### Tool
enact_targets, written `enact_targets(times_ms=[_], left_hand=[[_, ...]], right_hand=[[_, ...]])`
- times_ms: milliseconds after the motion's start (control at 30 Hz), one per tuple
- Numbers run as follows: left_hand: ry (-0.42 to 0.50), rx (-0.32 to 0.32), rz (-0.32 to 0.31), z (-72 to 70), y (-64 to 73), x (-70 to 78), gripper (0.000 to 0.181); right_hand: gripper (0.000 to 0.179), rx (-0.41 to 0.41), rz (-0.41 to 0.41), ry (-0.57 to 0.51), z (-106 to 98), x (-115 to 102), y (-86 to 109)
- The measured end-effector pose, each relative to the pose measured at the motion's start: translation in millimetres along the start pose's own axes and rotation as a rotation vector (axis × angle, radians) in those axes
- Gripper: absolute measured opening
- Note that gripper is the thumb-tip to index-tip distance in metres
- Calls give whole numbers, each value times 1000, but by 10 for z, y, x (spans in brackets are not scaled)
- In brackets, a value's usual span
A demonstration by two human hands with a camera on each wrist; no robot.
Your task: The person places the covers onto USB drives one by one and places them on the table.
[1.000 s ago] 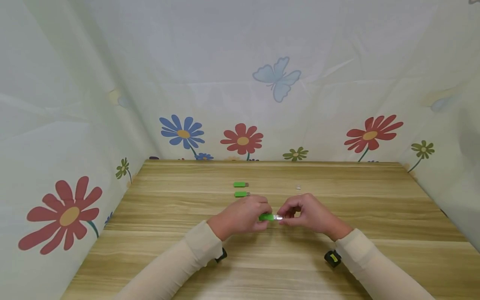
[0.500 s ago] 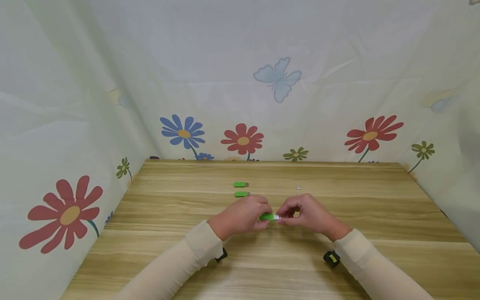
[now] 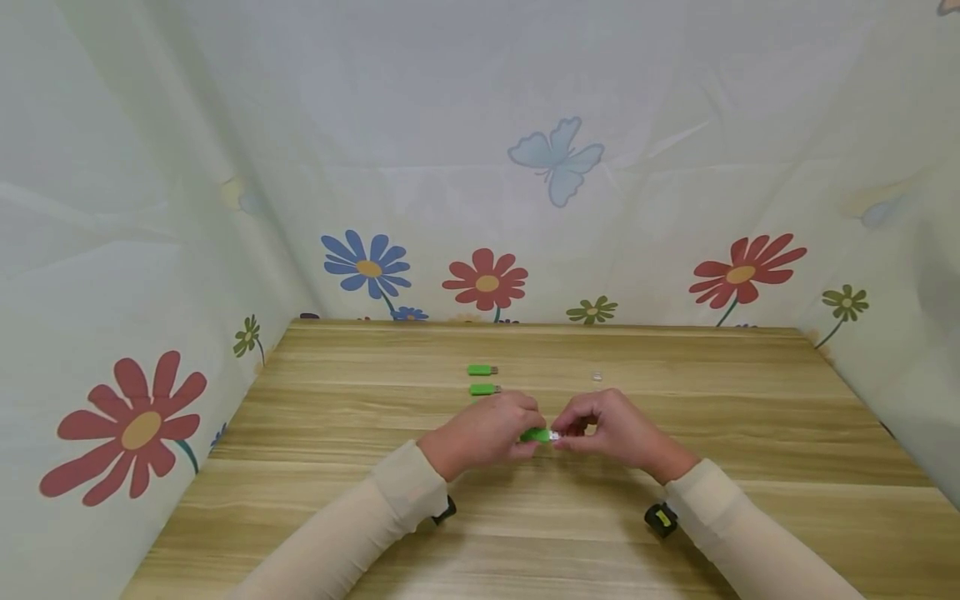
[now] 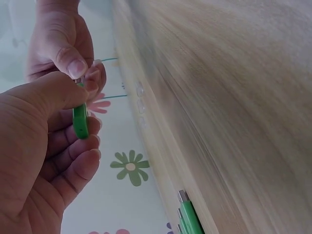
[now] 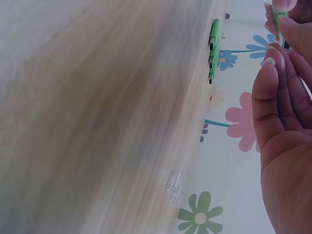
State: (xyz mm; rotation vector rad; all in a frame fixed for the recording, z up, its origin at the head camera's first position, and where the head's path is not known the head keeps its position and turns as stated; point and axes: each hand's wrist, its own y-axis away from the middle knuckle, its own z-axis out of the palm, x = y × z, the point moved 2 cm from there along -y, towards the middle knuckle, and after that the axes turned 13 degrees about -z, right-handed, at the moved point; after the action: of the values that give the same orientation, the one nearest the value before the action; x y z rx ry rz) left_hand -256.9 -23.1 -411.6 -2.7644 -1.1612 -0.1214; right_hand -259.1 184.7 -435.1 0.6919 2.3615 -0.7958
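A green USB flash drive (image 3: pixel 534 435) is in my left hand (image 3: pixel 487 429), its thumb and fingers pinching the green body. From its right end the metal plug points toward my right hand (image 3: pixel 615 433). Thumb and fingertips of that right hand pinch around the plug's tip, on what looks like a small clear cap (image 5: pixel 282 42), mostly hidden by the fingers. In the left wrist view the drive's green end (image 4: pixel 81 127) shows below my left thumb, and the right hand (image 4: pixel 66 46) meets it at the top. Both hands are above the table.
More green flash drives (image 3: pixel 480 370) lie in a row beyond my left hand; the right wrist view shows three drives (image 5: pixel 213 46). Small clear caps (image 3: pixel 597 376) lie farther right, beyond my right hand. The wooden table (image 3: pixel 375 350) ends at a flowered curtain (image 3: pixel 420 200).
My right hand has edged slightly left toward the green body, and less of the metal plug shows between the hands. The left hand stays nearly still; the drives and caps on the table have not moved.
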Motion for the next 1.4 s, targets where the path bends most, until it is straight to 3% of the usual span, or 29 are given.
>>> enact_targets(times_ms=[267,533,800,1133,1400], left_hand=[[-50,12,31,-1,0,4,10],[-90,20,34,-3,6,6,10],[-33,12,13,34,-31,-8,11],[65,-65,-141,148,-166,-80,17],[25,-77,-147,253,-261,-126,11]], right_hand=[[8,6,-17,8,42,35,-22],[8,10,16,19,57,37,-57],[8,16,33,54,51,41,-67],[9,4,95,93,3,50,-95],[5,-49,147,130,38,95,-151]])
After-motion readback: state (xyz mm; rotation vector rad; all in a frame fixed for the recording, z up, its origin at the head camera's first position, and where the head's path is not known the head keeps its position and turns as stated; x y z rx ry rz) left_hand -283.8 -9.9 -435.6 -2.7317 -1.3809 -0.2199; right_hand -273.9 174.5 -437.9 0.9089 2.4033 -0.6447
